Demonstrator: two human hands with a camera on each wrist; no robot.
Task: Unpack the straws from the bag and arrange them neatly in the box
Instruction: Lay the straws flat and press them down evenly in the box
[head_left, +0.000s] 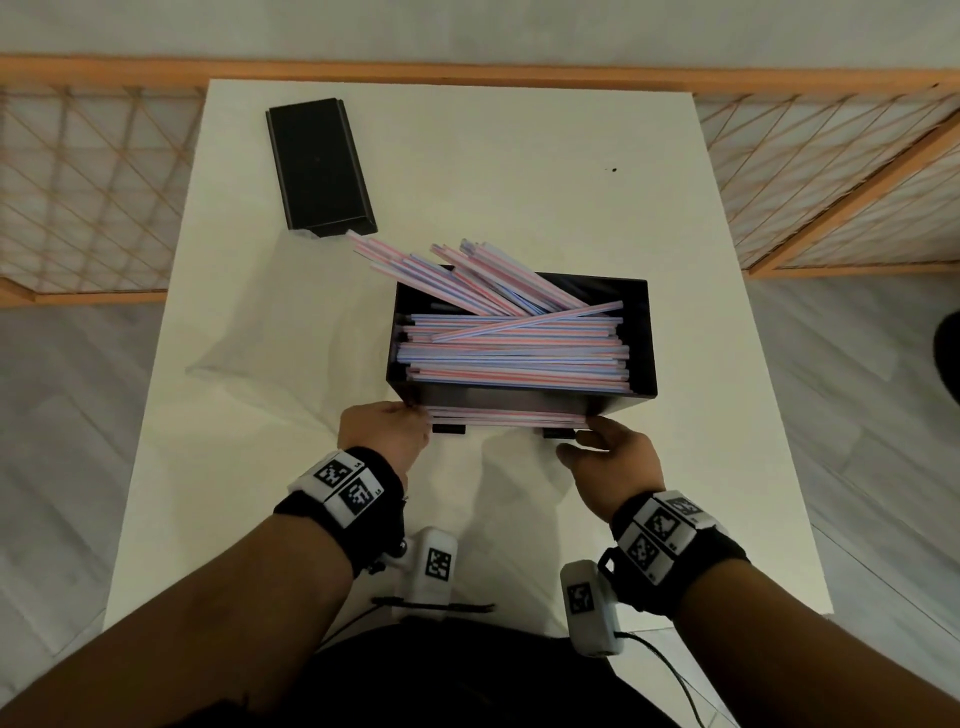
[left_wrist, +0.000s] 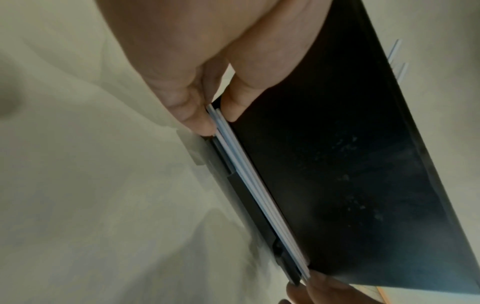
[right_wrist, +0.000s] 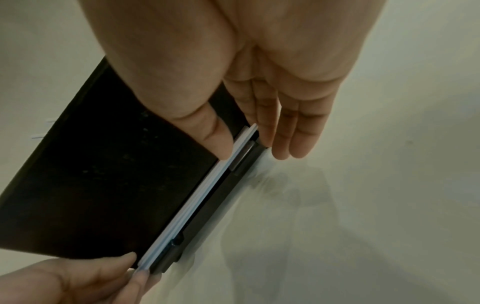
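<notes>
A black box stands mid-table, filled with pink-and-blue striped straws; most lie level, and several at the back stick out slanting over its far left rim. A thin row of straws lies along the slot at the foot of the box's front wall. My left hand pinches that row's left end between thumb and finger. At the row's right end, my right hand has its thumb above the straws and its fingers at their tips. A clear empty bag lies left of the box.
The black lid lies flat at the table's far left. The white table ends close behind it and on both sides. A wooden lattice screen stands beyond the far edge.
</notes>
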